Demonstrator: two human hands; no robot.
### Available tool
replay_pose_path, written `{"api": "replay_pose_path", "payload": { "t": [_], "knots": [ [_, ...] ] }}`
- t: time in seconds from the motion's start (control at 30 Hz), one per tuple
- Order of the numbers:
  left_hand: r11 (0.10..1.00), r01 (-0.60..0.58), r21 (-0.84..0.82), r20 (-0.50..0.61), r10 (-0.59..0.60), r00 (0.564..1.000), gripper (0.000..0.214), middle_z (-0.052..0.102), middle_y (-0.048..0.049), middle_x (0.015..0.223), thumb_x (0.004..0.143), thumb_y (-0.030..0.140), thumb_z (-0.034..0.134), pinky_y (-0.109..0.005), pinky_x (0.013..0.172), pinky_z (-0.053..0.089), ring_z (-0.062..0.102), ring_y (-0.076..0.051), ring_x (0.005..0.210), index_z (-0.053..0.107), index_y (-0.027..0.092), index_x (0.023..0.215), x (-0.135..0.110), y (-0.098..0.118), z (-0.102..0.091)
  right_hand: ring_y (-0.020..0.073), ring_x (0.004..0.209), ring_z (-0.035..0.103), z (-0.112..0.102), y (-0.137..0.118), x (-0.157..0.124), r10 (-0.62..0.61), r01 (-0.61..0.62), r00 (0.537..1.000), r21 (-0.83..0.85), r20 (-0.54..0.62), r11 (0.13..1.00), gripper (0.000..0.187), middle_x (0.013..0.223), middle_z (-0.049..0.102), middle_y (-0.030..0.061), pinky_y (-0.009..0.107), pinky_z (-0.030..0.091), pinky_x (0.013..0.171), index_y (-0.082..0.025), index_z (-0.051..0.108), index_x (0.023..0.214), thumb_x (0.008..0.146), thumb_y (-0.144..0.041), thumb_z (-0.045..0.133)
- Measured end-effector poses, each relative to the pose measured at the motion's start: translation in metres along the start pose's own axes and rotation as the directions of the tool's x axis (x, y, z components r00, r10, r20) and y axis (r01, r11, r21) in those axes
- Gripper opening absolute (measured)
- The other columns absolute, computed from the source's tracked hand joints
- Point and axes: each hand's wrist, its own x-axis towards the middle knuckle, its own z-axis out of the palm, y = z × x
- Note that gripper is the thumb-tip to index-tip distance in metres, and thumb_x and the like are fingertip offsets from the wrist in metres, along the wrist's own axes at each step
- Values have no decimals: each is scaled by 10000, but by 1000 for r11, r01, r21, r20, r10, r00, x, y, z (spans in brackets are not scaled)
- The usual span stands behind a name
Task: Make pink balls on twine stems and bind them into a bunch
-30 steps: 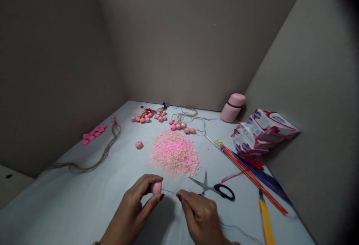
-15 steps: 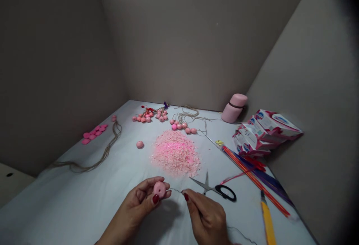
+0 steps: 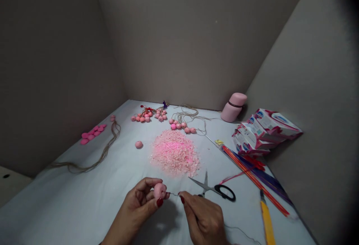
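My left hand [image 3: 140,204] pinches a round pink bead [image 3: 159,190] between thumb and fingers, just above the white table [image 3: 70,204]. My right hand [image 3: 200,217] is closed on a thin thread or wire [image 3: 172,194] whose tip meets the bead's side. The thread trails off to the right past my wrist. A heap of pink flakes [image 3: 175,152] lies just beyond my hands. Black-handled scissors [image 3: 215,189] lie open right of my right hand.
Strung pink beads [image 3: 148,116] and twine sit at the back, one loose bead [image 3: 138,144] at the middle. Pink discs [image 3: 92,133] and a twine bundle [image 3: 95,159] lie left. Right: pink bottle [image 3: 232,107], stacked boxes [image 3: 263,131], coloured sticks [image 3: 252,176], yellow knife [image 3: 266,220]. Grey walls enclose the table.
My left hand turned the bead so its face shows and shifted slightly right. My right hand brought the thread tip closer to the bead.
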Motion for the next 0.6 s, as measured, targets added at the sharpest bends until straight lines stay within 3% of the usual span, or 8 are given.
{"api": "replay_pose_path", "payload": {
  "t": [0.13,0.27,0.33,0.43,0.6],
  "knots": [
    [964,-97,247,-56,114,992,186,639,37,764,717,260,715,-203,690,471,604,-112,750,618,224,873,-2,-1,1,138,495,597,1,0,0,-54,52,998,-54,-22,997,214,596,648,39,242,419,491,-95,618,995,839,-34,485],
    [812,-245,530,76,242,967,97,579,26,784,766,254,651,-221,695,491,584,-128,741,601,218,842,-5,2,6,134,458,568,4,1,-3,-90,91,996,-63,12,994,239,550,614,16,247,382,467,-99,617,992,822,-27,465],
    [766,-278,580,131,249,960,91,570,18,801,784,248,628,-225,702,500,586,-133,751,592,218,862,-5,4,8,135,468,573,4,1,-3,-49,50,998,-36,34,998,241,562,617,16,246,379,475,-117,622,966,823,-32,447],
    [757,-266,596,103,256,961,95,557,23,795,791,233,614,-221,703,501,583,-128,749,577,223,878,-6,7,9,139,502,591,3,0,-1,50,-50,997,3,59,999,238,592,629,20,241,384,497,-146,627,910,837,-51,422],
    [736,-303,606,152,266,952,74,557,18,779,784,254,629,-222,685,503,582,-132,746,572,210,803,-6,4,10,139,524,597,2,-5,1,96,-109,987,90,130,990,245,596,625,15,228,391,506,-166,625,866,846,-84,395]
  ]
}}
